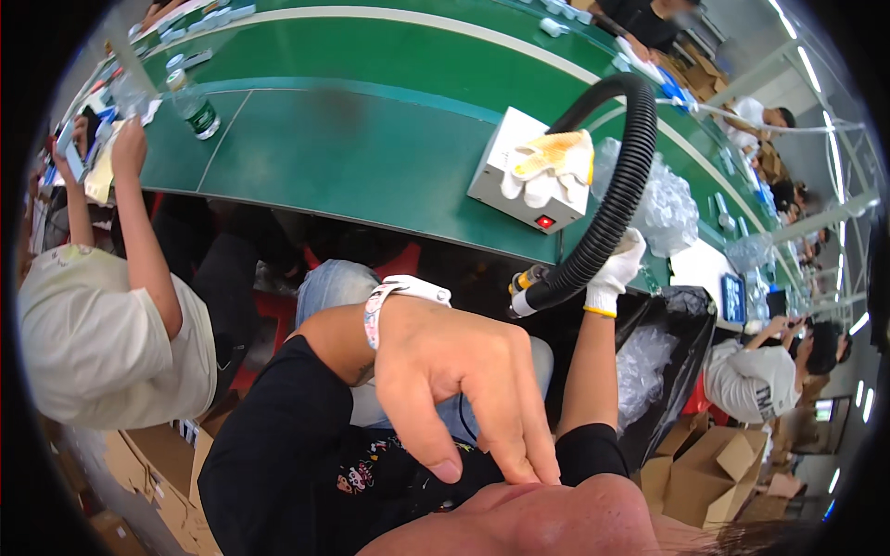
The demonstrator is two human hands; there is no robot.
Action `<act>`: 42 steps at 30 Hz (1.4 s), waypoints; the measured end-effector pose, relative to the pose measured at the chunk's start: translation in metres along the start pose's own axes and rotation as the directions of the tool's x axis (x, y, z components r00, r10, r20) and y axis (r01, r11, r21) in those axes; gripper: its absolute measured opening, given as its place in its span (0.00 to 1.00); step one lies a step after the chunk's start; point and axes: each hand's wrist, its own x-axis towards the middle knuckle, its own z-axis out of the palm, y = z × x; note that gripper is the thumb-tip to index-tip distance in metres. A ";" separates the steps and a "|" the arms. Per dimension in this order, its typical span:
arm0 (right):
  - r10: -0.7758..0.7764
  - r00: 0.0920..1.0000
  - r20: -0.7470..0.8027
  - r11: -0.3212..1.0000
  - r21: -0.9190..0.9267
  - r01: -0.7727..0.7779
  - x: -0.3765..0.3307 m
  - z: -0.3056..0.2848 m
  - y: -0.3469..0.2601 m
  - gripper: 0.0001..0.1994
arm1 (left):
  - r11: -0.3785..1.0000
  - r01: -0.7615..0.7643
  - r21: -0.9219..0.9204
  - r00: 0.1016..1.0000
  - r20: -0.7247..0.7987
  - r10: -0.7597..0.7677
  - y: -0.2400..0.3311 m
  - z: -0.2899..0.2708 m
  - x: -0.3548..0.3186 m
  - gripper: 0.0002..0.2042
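My left hand (464, 361) is bare and raised close in front of me, a watch with a white patterned band (394, 301) on its wrist. Its thumb stands apart from the bent-down fingers, whose tips reach my chin, and I see nothing held in it. Farther right, my right hand (612, 278) wears a white knit glove with a yellow cuff edge. It is at the table's edge next to a black corrugated hose (635, 176), which hides part of its fingers. The hose's nozzle end (528, 296) hangs before the edge. I cannot tell whether the hand touches the hose.
A white box with a lit red switch (524, 199) stands on the green table (343, 157), a yellow-white glove (552, 167) on top. Clear plastic bags (663, 208) lie right. A bottle (193, 102) stands left. Co-workers sit both sides; cardboard boxes (714, 473) are behind.
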 end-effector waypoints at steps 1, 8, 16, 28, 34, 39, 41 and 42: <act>0.002 1.000 0.002 1.000 -0.018 -0.002 0.001 0.000 -0.001 0.25 | 0.999 -0.034 0.006 0.999 -0.035 0.035 -0.003 0.002 0.000 0.23; 0.008 1.000 -0.026 0.998 -0.066 -0.010 0.002 -0.004 0.002 0.25 | 0.999 -0.007 0.042 1.000 -0.023 0.008 0.003 0.000 0.001 0.24; 0.001 0.999 -0.035 1.000 -0.020 -0.001 0.004 0.000 0.011 0.25 | 0.990 0.023 0.137 0.999 0.030 -0.028 0.008 -0.005 0.005 0.23; 0.037 0.999 -0.002 0.986 0.164 -0.037 0.005 -0.004 0.023 0.25 | 0.939 -0.278 0.203 0.881 -0.336 0.333 -0.001 -0.004 0.009 0.25; -0.013 0.999 0.047 0.983 -0.184 0.022 0.004 -0.010 0.015 0.26 | 0.838 -0.410 0.360 0.797 -0.305 0.521 -0.001 0.008 0.014 0.33; -0.064 0.996 0.057 0.922 -0.378 0.081 0.001 0.001 -0.012 0.27 | 0.809 -0.460 0.365 0.855 -0.062 0.515 0.006 -0.009 0.014 0.44; -0.085 0.995 0.042 0.915 -0.391 0.095 0.009 -0.017 0.003 0.27 | 0.747 -0.476 0.465 0.827 -0.052 0.560 0.001 -0.006 0.013 0.43; -0.079 0.995 0.068 0.919 -0.381 0.099 0.009 -0.021 0.054 0.27 | 0.700 -0.466 0.541 0.809 -0.060 0.585 0.004 -0.004 -0.002 0.42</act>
